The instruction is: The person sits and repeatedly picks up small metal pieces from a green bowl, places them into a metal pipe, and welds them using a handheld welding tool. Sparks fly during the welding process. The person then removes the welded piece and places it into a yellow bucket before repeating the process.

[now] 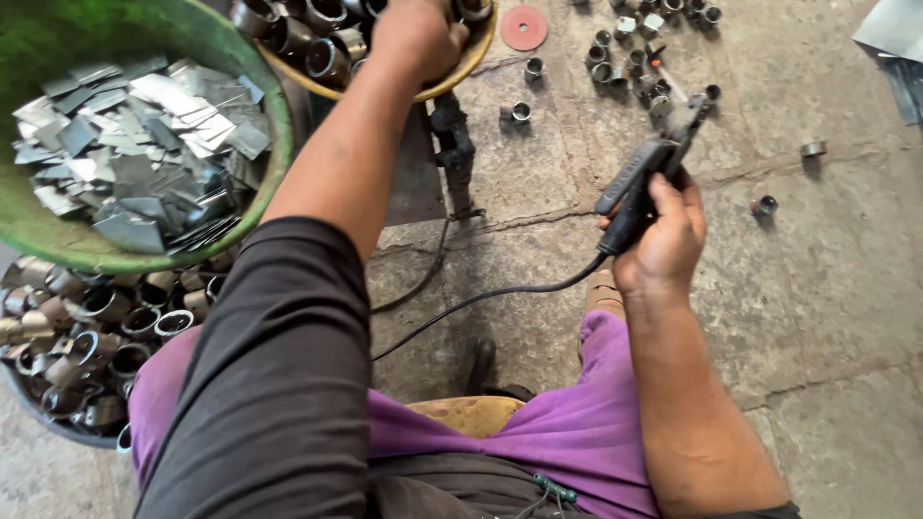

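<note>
Right hand point(663, 240) fingers grip the welding holder point(642, 183); left hand point(415, 38) reaches among pipe rings point(317, 43), its fingers hidden.

Dark grey short sleeve point(274, 365) on left arm; forearms bare; purple trousers point(577, 432) over both legs; dark waistband with small green clip point(556, 491).

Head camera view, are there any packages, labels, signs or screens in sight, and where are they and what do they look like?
None: no package, label, sign or screen shows.
Containers only: a round green basin of flat metal pieces at upper left, a yellow-rimmed bowl of metal rings at top, where the left hand reaches.
The right hand holds a black corded tool.
</note>
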